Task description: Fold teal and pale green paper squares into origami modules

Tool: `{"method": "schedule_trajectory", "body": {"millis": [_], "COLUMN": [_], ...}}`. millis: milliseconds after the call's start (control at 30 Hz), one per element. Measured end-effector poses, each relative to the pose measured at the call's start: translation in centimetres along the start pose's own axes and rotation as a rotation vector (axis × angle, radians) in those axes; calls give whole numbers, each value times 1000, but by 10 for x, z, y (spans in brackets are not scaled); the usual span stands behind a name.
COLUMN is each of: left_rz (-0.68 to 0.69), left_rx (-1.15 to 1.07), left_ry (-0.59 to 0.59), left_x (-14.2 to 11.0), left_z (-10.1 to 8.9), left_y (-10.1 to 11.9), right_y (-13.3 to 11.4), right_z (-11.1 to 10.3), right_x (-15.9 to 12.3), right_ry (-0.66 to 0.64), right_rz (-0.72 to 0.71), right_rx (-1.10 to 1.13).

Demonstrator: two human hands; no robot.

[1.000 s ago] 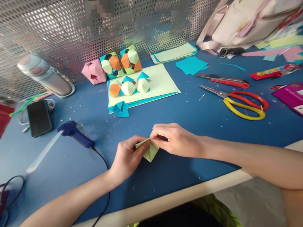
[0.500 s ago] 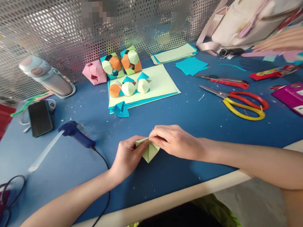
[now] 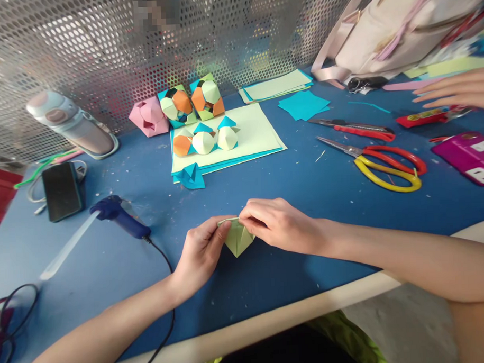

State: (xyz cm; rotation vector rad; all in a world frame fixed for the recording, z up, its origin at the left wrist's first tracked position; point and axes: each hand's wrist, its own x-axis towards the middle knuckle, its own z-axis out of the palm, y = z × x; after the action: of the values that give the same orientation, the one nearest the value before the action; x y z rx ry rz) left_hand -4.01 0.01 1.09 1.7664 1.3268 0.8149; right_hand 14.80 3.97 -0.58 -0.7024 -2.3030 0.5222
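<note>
A small piece of pale green folded paper (image 3: 236, 241) is between my two hands, low over the blue table (image 3: 278, 296). My left hand (image 3: 202, 249) pinches its left side, thumb on the front face. At its upper right edge, my right hand (image 3: 271, 223) closes finger and thumb on the paper. Creases run down to a point at the bottom; the back is hidden. Beyond lies a folded blue paper piece (image 3: 191, 176), beside stacked sheets (image 3: 259, 128) that carry several orange, cream and blue folded units (image 3: 204, 142).
A glue gun (image 3: 122, 216) with its cord lies left, near a phone (image 3: 62, 191) and a bottle (image 3: 73, 124). Scissors (image 3: 388, 166), a utility knife (image 3: 355, 129) and blue squares (image 3: 304, 105) lie right. Folded paper balls (image 3: 176, 106) stand behind. Another person's hand (image 3: 457, 87) reaches in at right.
My left thumb has shifted up toward the paper's top edge, so more of the front face shows. The other person's hand has moved lower at the right.
</note>
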Motion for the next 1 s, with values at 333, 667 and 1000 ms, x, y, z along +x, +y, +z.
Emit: {"method": "schedule_trajectory", "body": {"millis": [333,667,1000], "left_rz": [-171,-125,-1], "left_rx": [-432,-238,-24], "left_ry": [-37,-51,-27], "left_x": [-8,-8,-4], "left_z": [1,1,0], "left_y": [-15,-14,-4], "right_y": [1,0,-2], "right_z": [-4,-1,-4], "right_x": [3,5,7], "right_ry": [61,102,61], "right_rz": [-19,-18,132], "right_rx": [17,236,337]}}
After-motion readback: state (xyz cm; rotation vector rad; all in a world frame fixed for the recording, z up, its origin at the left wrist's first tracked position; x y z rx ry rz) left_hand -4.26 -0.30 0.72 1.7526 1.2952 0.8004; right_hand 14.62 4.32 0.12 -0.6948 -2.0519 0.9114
